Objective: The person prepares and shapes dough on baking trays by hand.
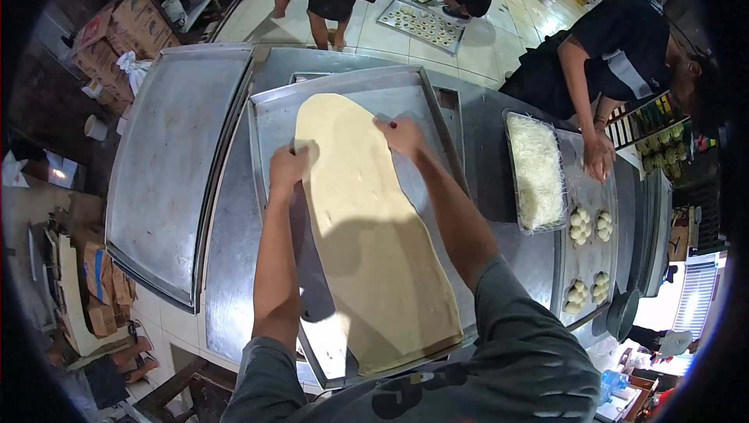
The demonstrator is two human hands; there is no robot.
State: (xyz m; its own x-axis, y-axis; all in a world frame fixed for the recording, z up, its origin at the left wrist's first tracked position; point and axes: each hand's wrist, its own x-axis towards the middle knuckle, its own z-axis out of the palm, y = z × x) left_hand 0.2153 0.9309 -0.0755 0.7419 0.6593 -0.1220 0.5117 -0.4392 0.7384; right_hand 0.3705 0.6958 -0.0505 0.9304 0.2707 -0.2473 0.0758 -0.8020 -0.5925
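Steel worktable in a tiled bakery, long pale dough sheet on a metal tray, left hand and right hand pinching its edges, cardboard boxes stacked behind

Brown cardboard boxes were stacked far left of the steel surface, up top; more flattened boxes lay lower left.

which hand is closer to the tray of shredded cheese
Right. The right hand presses the dough sheet at its far right edge, on the side facing the shredded cheese tray. The left hand grips the dough's left edge, farther away.
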